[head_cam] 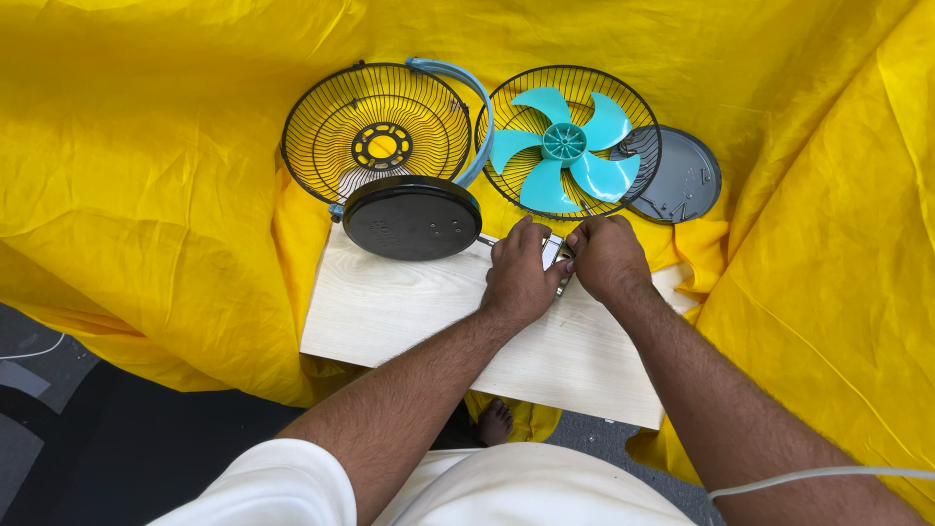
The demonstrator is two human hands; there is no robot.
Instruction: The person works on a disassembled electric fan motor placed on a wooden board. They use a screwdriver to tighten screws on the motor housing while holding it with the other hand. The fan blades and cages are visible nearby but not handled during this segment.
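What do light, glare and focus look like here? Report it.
Head view: even, bright light, soft shadows on the yellow cloth; mild sheen on the black round base; sharp across the hands, left hand and right hand; the small metal part between them is mostly hidden.

small metal part [555, 251] mostly hidden by hands

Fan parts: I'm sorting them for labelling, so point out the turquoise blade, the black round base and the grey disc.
turquoise blade [564, 142], head view, on its central hub.
black round base [412, 218], head view, middle of its top face.
grey disc [685, 180], head view, on its exposed right half.
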